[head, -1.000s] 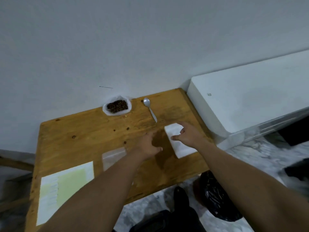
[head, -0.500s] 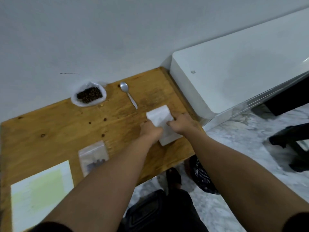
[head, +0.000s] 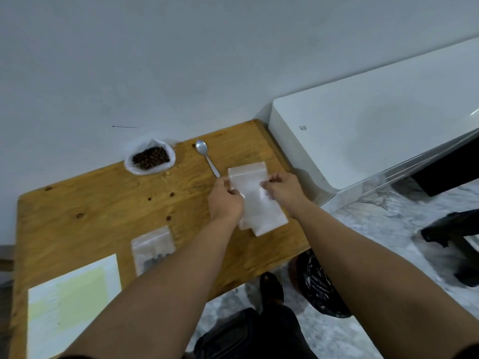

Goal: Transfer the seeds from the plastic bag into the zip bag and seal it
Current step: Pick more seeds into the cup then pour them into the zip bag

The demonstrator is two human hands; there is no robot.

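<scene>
Brown seeds [head: 150, 158] fill the open plastic bag [head: 145, 172] at the table's [head: 90, 203] far edge, beside a spoon [head: 206, 156]. Near the right edge, the left hand [head: 225, 200] and right hand [head: 282, 190] pinch a frosted zip bag [head: 255, 203], each grip clamped on one side. A second pouch [head: 153, 248] with a few dark seeds lies nearer.

The left hand [head: 225, 203] and right hand [head: 283, 191] pinch opposite edges of the zip bags [head: 256, 200] between them, over the right part of the table [head: 90, 203]. Just beyond the left hand lies a spoon [head: 206, 156], and farther left of it, by the wall, a plastic bag [head: 150, 159] with seeds [head: 150, 157] in it. Nearer than the left hand and to its left lies a filled bag [head: 153, 248], then a paper [head: 75, 304] at the near left corner; a box [head: 363, 130] stands right of the right hand.
</scene>
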